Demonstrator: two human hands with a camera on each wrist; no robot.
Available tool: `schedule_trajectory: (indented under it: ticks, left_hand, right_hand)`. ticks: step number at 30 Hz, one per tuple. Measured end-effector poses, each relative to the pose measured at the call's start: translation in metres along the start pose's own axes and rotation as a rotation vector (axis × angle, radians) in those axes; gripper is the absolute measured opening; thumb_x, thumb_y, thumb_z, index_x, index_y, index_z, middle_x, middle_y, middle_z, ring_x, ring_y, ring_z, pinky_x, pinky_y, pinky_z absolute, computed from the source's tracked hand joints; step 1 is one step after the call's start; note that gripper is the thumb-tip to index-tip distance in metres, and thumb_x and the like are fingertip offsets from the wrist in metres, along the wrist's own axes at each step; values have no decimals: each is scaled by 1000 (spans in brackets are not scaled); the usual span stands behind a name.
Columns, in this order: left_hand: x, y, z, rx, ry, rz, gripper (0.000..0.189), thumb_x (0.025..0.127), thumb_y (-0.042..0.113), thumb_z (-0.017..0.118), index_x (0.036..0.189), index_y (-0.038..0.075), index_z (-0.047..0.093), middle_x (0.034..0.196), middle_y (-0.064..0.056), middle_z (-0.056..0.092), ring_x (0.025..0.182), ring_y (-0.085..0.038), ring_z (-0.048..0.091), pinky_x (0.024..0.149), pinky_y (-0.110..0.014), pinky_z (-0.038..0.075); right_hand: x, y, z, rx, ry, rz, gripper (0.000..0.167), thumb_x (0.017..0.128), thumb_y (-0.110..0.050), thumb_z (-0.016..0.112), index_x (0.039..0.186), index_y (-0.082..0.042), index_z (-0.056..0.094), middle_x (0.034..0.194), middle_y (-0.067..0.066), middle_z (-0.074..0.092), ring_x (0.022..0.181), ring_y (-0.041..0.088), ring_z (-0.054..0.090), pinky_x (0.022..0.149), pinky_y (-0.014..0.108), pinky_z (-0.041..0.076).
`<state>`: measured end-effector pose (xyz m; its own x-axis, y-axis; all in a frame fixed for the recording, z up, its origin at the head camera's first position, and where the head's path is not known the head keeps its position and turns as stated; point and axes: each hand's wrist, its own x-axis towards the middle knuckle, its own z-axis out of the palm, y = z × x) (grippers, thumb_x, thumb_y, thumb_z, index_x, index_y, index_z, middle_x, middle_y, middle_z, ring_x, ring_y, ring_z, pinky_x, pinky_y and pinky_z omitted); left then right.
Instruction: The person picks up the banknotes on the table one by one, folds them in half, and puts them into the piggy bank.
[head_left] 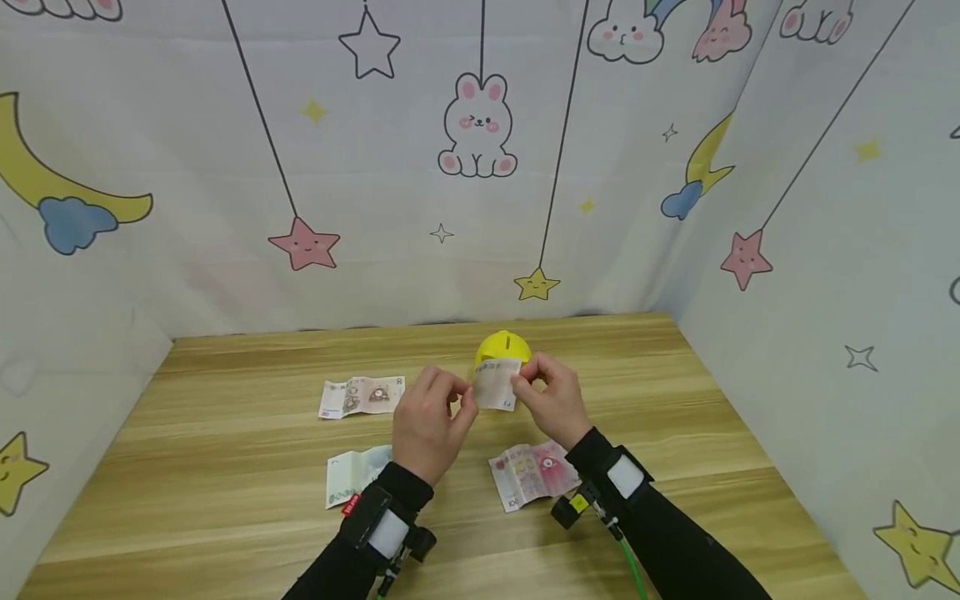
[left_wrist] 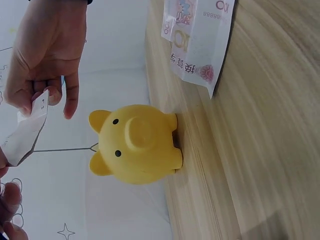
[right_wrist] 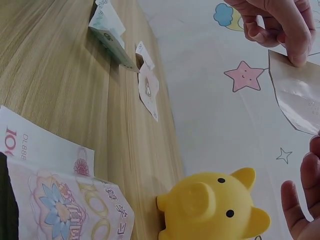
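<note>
Both hands hold a small pale play banknote in the air. My left hand pinches its left edge between thumb and fingers, while my right hand pinches the right edge. In the left wrist view the note looks creased and held on edge. Just beyond it stands a yellow piggy bank, a slot on its top; the note overlaps its front in the head view. From the right wrist, the pig's snout and eyes show below the note.
A pink 100 note lies creased on the wooden table below my right wrist. At the left are a green note, partly behind my left hand, and a brownish note farther back. Printed cloth walls enclose the table.
</note>
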<state>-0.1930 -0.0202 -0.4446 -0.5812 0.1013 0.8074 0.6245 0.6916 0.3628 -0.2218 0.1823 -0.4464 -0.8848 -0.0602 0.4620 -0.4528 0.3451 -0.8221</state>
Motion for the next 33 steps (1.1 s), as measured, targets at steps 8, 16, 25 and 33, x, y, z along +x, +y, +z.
schedule_trajectory:
  ticks: [8,16,25,33]
  left_hand:
    - [1,2,2,188,-7,226,17,82,5,81,83,8,64,80,-5,56,64,-20,57,58,-35,47]
    - [-3,1,7,267,-9,335,17,81,7,81,83,8,64,78,-4,55,64,-19,59,60,-35,48]
    - [-2,1,9,260,-17,313,20,81,7,82,84,6,63,78,-4,54,62,-19,57,56,-33,45]
    - [-3,-4,5,221,-10,232,19,80,4,83,82,8,64,78,-5,56,62,-20,58,54,-33,46]
  right_hand:
    - [0,2,0,-46,15,-45,20,92,5,71,79,-7,60,79,3,62,76,14,57,72,32,49]
    - [0,2,0,-52,8,-74,21,90,6,72,78,-7,60,76,3,61,74,15,57,68,29,47]
    - [-2,-2,4,-83,-17,-127,21,89,5,73,79,-7,59,77,2,60,72,13,55,64,25,46]
    - [-3,2,0,-87,-11,-109,22,90,5,73,79,-8,58,76,1,60,74,15,57,68,29,48]
